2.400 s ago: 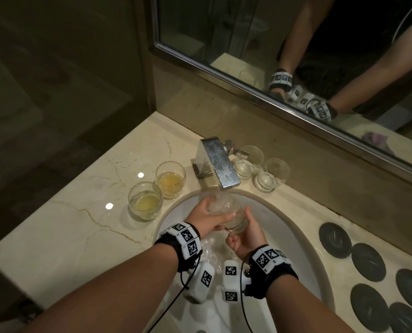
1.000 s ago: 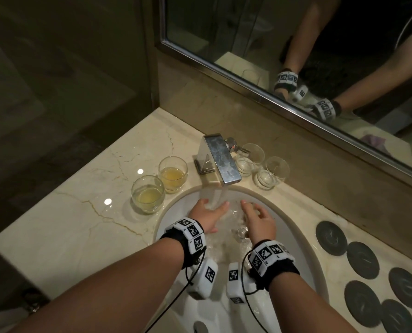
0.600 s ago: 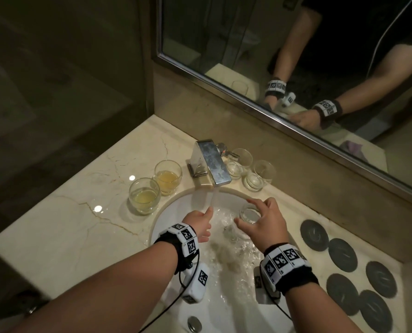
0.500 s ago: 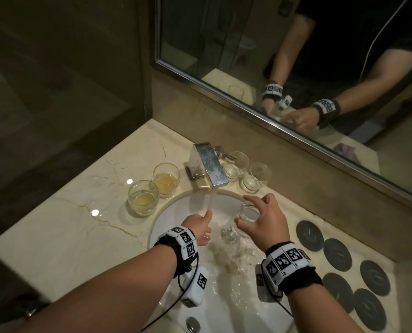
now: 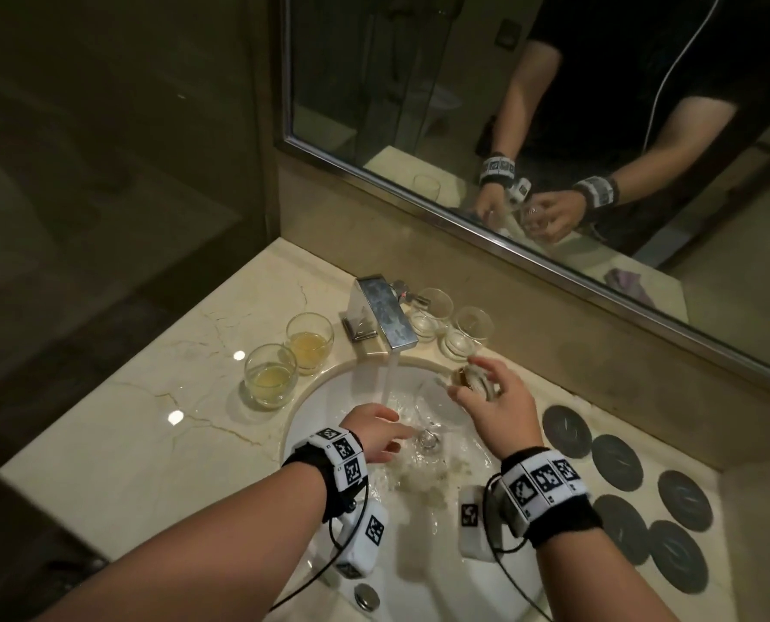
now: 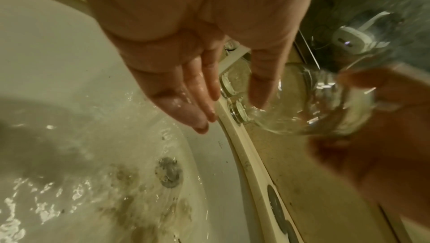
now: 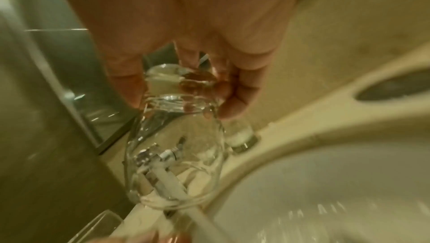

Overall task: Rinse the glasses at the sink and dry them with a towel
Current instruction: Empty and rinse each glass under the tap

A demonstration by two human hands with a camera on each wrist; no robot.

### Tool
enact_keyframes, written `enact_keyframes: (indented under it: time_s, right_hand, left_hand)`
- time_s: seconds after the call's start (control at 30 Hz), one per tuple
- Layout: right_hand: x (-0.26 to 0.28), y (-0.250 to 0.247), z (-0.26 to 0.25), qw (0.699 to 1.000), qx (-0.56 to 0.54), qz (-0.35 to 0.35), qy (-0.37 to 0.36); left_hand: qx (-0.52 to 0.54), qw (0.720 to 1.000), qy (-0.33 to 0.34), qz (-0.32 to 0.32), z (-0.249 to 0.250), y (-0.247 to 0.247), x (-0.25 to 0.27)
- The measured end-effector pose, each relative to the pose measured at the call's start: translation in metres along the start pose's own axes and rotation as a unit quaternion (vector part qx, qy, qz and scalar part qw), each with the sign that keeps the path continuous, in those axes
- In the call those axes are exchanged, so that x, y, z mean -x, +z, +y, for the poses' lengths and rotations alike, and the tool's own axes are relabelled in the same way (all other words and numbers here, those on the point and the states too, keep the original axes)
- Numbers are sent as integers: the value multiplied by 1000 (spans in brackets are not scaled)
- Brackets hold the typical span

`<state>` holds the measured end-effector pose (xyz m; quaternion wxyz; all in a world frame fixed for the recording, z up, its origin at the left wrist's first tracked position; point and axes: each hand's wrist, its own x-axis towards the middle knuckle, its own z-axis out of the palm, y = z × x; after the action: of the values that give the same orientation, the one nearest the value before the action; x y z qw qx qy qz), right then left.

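My right hand holds a clear rinsed glass by its base, tipped on its side over the back right of the white sink. In the right wrist view the glass points mouth-first at the faucet, with fingertips curled round its base. My left hand is low in the basin beside the running stream, fingers straight and wet, holding nothing. Two glasses of yellow liquid stand left of the faucet. Two empty glasses stand behind it.
Water runs from the faucet onto the drain. Several dark round coasters lie on the marble counter to the right. A mirror rises behind the counter and reflects a purple cloth. A dark wall closes the left side.
Both hands held the glass under the stream. The left hand let go and stayed low in the basin. The right hand carried the glass right and tipped it over.
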<state>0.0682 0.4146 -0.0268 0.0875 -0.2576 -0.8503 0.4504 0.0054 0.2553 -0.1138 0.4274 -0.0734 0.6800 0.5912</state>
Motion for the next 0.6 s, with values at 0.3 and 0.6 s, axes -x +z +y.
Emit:
enact_keyframes:
  time_s: [0.3,0.6]
  right_hand:
    - [24,35,49,761,-512,-121,380]
    - [21,20,36,976,-97,-147,125]
  left_hand:
    - [20,987,141,-72,-4,13,17]
    - [-116,970,212,4,4,24,18]
